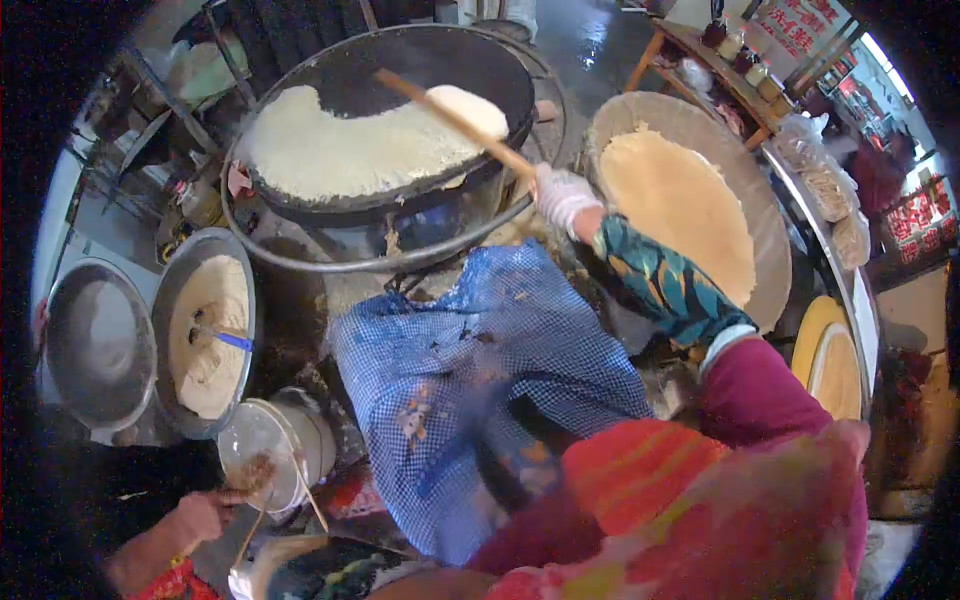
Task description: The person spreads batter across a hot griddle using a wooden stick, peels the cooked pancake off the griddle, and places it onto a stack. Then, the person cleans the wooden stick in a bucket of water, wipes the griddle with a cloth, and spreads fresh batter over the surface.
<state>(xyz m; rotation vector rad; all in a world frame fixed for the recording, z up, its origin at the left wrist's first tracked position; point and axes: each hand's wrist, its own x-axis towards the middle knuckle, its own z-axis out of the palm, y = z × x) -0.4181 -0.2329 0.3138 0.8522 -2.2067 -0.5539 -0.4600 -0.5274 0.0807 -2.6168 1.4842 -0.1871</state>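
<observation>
My right hand (565,200), in a white glove, is closed round the near end of a long wooden stick (455,125). The stick slants over a big round black griddle (370,60), where pale batter (350,155) covers the near part in a wide curve. Low on the left, a light-coloured glove below a dark patterned sleeve appears to be my left hand (268,560); its fingers cannot be made out. Near it stands a white bucket (320,440) with a thin handle. Another hand (190,520), apparently a different person's, reaches towards the bucket.
A metal ring (400,262) surrounds the griddle. Left stand a basin of batter (245,270) with a blue-handled tool (235,341) and a grey basin (60,330). On the right, a broad round tray (775,240) holds tan flatbread (680,190). A blue checked cloth (480,350) lies before me.
</observation>
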